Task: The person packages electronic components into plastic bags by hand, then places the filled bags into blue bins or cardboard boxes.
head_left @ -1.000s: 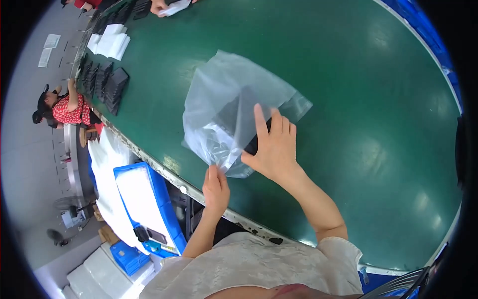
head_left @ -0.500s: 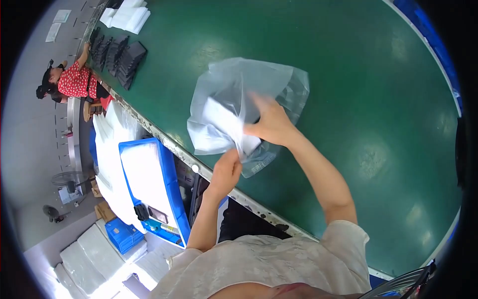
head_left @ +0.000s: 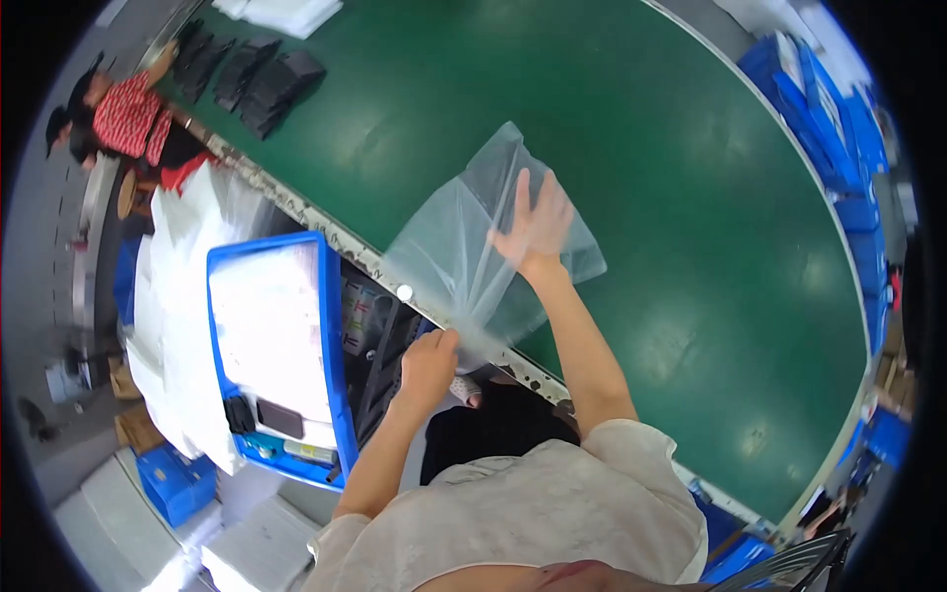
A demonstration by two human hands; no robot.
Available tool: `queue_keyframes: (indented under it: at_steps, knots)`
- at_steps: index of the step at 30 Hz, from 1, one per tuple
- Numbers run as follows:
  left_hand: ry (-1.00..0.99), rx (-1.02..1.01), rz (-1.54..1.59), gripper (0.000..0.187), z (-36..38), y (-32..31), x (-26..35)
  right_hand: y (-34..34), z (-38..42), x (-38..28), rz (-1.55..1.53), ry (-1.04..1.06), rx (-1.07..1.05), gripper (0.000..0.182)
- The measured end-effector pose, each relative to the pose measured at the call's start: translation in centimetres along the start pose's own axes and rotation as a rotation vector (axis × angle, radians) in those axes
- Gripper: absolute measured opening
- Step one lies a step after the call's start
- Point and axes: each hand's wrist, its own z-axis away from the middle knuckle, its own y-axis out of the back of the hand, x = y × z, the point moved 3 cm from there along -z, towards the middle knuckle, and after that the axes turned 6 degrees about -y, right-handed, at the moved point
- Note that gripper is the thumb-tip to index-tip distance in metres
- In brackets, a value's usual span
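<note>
A clear plastic bag (head_left: 454, 237) spreads in creases over the green tabletop (head_left: 671, 217), its near end drawn past the table's edge. My left hand (head_left: 428, 373) is closed in front of that edge, gripping the gathered end of the bag between thumb and fingers. Over the bag's right half, my right hand (head_left: 541, 225) lies with fingers stretched and spread, overlapping the plastic. Folds run from the left fist fanning out towards the far corner.
Left of me, a blue tray (head_left: 330, 326) holds white sheets, a phone (head_left: 280, 418) and a black item. Dark flat pieces (head_left: 271, 89) and white sheets (head_left: 286, 12) lie at the far left. A person in red (head_left: 130, 123) works there. Blue bins (head_left: 814, 109) line the right.
The bag has been drawn towards me and flattened; the white sheet seen in it before no longer shows. My left hand came nearer my body, my right fingers spread out. The view turned.
</note>
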Motion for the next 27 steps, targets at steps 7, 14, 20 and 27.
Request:
queue_keyframes:
  at_steps: [7, 14, 20, 27]
  knots:
    - [0.15, 0.492, 0.398, 0.049, -7.7, 1.8, 0.6, -1.0, -0.5, 1.4, -0.033, 0.186, -0.15, 0.109]
    - [0.105, 0.478, 0.067, 0.067, -12.8, -12.1, -1.4, -6.9, 5.1, 10.8, -0.832, -0.009, -0.177, 0.083]
    - [0.181, 0.55, 0.216, 0.04, 3.8, -3.8, -1.0, -8.0, 4.2, 10.9, -0.388, 0.101, -0.052, 0.059]
    - [0.82, 0.722, 0.143, 0.025, 32.7, 0.4, -3.0, -14.5, 2.1, 14.4, -0.223, 0.17, -0.059, 0.05]
